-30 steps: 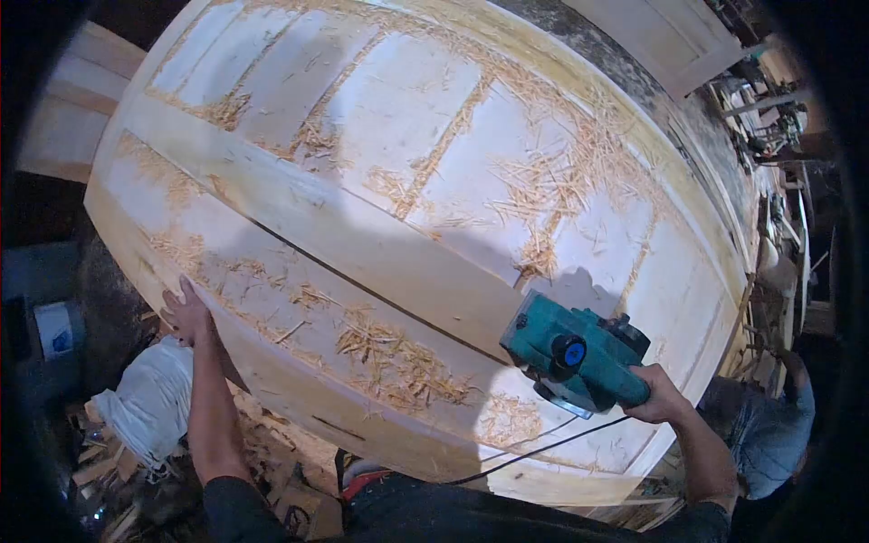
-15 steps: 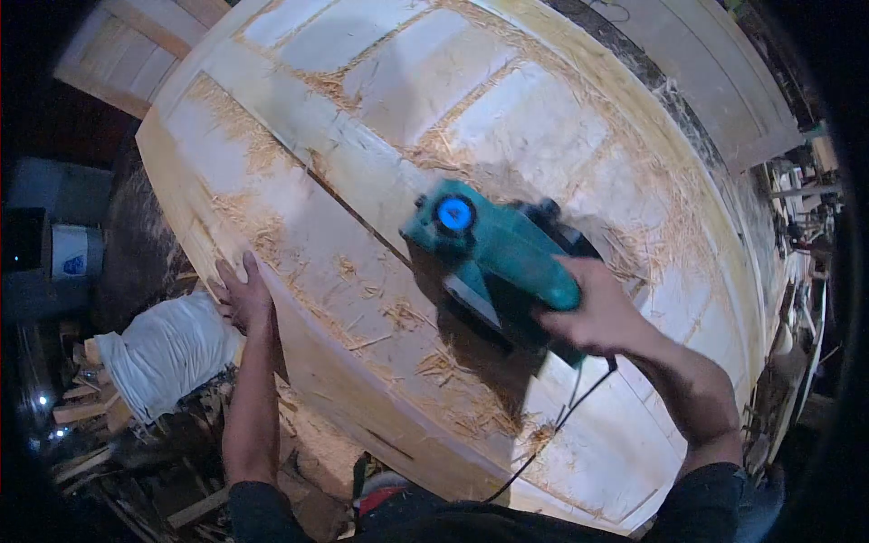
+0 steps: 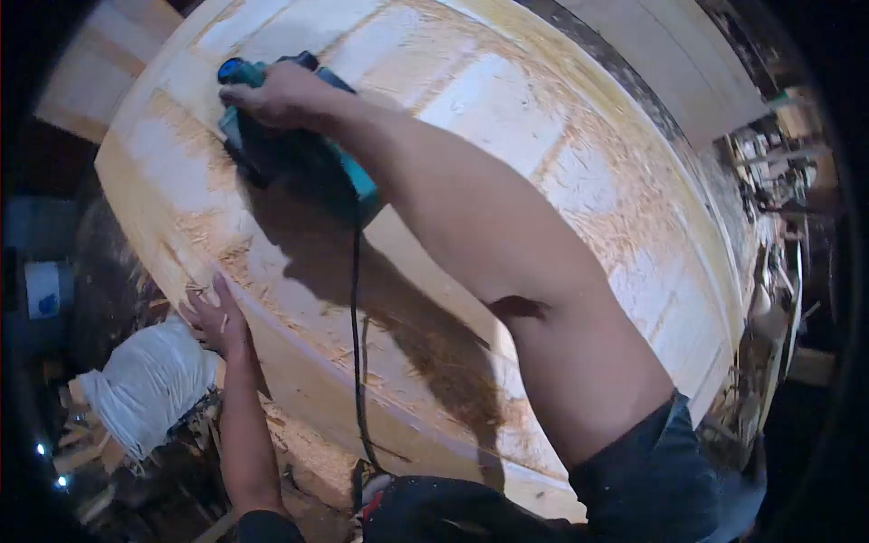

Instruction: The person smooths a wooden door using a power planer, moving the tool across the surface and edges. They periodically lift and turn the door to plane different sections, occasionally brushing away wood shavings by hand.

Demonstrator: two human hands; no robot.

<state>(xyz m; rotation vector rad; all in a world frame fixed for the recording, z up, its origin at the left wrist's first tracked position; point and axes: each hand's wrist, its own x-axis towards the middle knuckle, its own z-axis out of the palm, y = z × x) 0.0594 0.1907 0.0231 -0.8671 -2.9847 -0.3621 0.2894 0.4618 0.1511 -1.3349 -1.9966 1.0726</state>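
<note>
My right hand (image 3: 288,94) is wrapped round the handle of a green electric planer (image 3: 362,181) with a blue round knob at its front. The planer sits on a pale wooden door panel (image 3: 326,258), near its far left end. My forearm and hand cover part of the tool. From its rear a black cord (image 3: 356,335) runs back toward my body. At the near left edge of the door lies my left hand (image 3: 215,319), fingers spread over the edge. Curled wood shavings (image 3: 222,226) are scattered over the door's surface.
A white bundled sack (image 3: 154,385) stands below the left edge among wood scraps. Another wooden panel (image 3: 100,68) is at the far left and a pale board (image 3: 674,68) at the upper right. Timber and clutter (image 3: 783,199) line the right side.
My right hand has pushed the planer far forward and left along the door, from the middle to the far left end. The left hand stays on the edge. The view has shifted slightly.
</note>
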